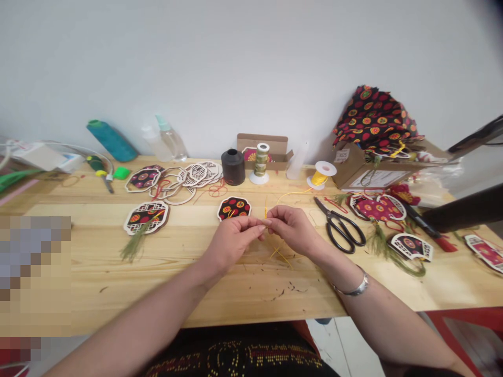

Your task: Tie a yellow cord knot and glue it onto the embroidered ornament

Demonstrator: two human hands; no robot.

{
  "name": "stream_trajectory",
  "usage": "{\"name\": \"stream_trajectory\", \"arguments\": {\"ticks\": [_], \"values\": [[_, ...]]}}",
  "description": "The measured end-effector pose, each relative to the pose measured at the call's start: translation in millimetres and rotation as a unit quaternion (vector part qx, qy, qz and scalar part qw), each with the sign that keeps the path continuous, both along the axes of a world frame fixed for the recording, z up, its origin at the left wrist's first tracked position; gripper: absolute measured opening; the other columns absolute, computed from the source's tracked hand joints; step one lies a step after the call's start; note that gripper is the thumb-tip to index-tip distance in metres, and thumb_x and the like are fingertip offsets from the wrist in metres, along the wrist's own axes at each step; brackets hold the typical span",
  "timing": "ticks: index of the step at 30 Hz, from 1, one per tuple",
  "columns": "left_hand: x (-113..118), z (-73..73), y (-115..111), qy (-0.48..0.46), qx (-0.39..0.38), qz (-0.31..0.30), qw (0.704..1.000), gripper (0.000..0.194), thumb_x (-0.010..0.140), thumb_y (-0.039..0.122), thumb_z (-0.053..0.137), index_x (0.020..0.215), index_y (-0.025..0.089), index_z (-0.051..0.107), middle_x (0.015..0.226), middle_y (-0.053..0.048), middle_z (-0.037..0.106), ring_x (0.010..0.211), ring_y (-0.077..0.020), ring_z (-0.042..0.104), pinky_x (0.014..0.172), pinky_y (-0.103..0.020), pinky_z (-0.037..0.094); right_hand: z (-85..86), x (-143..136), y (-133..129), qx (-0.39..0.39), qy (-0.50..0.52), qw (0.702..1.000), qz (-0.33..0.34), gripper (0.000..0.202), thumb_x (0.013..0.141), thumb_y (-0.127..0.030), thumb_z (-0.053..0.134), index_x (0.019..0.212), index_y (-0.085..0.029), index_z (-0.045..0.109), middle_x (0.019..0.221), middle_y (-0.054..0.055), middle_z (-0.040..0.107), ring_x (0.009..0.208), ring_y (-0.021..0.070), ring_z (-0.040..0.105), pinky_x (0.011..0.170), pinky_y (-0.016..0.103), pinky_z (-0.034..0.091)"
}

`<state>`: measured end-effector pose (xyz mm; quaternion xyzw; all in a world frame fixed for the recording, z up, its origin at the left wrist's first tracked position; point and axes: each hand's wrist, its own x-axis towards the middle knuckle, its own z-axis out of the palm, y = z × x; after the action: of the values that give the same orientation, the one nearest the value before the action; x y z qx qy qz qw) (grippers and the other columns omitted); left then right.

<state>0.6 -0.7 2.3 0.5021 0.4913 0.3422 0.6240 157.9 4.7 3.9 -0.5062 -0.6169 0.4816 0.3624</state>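
Note:
Above the middle of the table, my left hand (238, 235) and my right hand (291, 226) meet fingertip to fingertip. Both are pinched closed on a thin yellow cord (266, 213). Part of it stands up above my fingertips, and loose ends (281, 254) hang crossed below. The spot between the fingertips is too small to make out. Just behind my left hand lies a white-rimmed ornament (234, 208) with black flowered fabric and a bit of yellow cord on it. A yellow cord spool (319, 177) stands behind my right hand, its strand running toward my fingers.
Black-handled scissors (342, 230) lie right of my right hand. A finished-looking tasselled ornament (147, 218) lies to the left, white frames (200, 174) behind it. A black thread cone (233, 167) and a cardboard box (356, 167) with flowered fabric stand along the wall. Several ornaments (411, 246) lie right.

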Motion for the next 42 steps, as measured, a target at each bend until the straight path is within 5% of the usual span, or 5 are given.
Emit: {"name": "stream_trajectory", "arguments": {"ticks": [19, 27, 31, 36, 42], "values": [[0.0, -4.2, 6.4, -0.048, -0.026, 0.114, 0.992, 0.019, 0.066, 0.031, 0.069, 0.073, 0.013, 0.068, 0.053, 0.001, 0.059, 0.040, -0.0039, 0.030, 0.039, -0.020, 0.019, 9.9, 5.9, -10.6, 0.181, -0.246, 0.952, 0.004, 0.026, 0.086, -0.034, 0.051, 0.072, -0.016, 0.061, 0.060, -0.001, 0.060, 0.052, 0.0078, 0.046, 0.050, 0.022, 0.032], [-1.7, -3.7, 6.6, -0.105, -0.068, 0.098, 0.987, 0.020, 0.067, 0.030, 0.069, 0.069, 0.011, 0.065, 0.041, 0.008, 0.037, 0.038, -0.0022, 0.023, 0.038, -0.018, 0.014, -9.1, -9.5, -24.3, 0.478, -0.445, 0.749, 0.111, 0.016, 0.087, -0.013, 0.042, 0.079, -0.014, 0.057, 0.063, 0.003, 0.058, 0.055, 0.0138, 0.048, 0.051, 0.029, 0.031], [-3.1, -2.8, 6.5, -0.129, -0.073, 0.077, 0.986, 0.022, 0.069, 0.031, 0.067, 0.062, 0.011, 0.061, 0.040, 0.010, 0.028, 0.038, -0.0019, 0.018, 0.038, -0.018, 0.012, -6.4, -12.9, -28.9, 0.510, -0.469, 0.699, 0.176, 0.018, 0.084, -0.006, 0.042, 0.078, -0.014, 0.056, 0.066, 0.003, 0.056, 0.057, 0.0149, 0.047, 0.051, 0.031, 0.032], [-2.6, -1.2, 4.8, -0.128, -0.057, 0.075, 0.987, 0.021, 0.070, 0.029, 0.066, 0.060, 0.012, 0.058, 0.041, 0.009, 0.035, 0.037, -0.0016, 0.020, 0.037, -0.017, 0.013, 5.5, -11.8, -32.7, 0.473, -0.258, 0.806, 0.247, 0.024, 0.087, -0.027, 0.048, 0.068, -0.016, 0.057, 0.070, 0.003, 0.057, 0.063, 0.0124, 0.050, 0.055, 0.027, 0.040], [-0.4, -3.7, 5.1, -0.099, -0.042, 0.077, 0.991, 0.015, 0.069, 0.028, 0.067, 0.070, 0.013, 0.064, 0.056, 0.003, 0.056, 0.038, -0.0012, 0.029, 0.037, -0.017, 0.017, 5.1, -3.2, -12.1, 0.203, -0.017, 0.975, -0.087, 0.020, 0.083, -0.028, 0.054, 0.068, -0.016, 0.059, 0.076, 0.004, 0.059, 0.074, 0.0132, 0.055, 0.069, 0.028, 0.044]]}}
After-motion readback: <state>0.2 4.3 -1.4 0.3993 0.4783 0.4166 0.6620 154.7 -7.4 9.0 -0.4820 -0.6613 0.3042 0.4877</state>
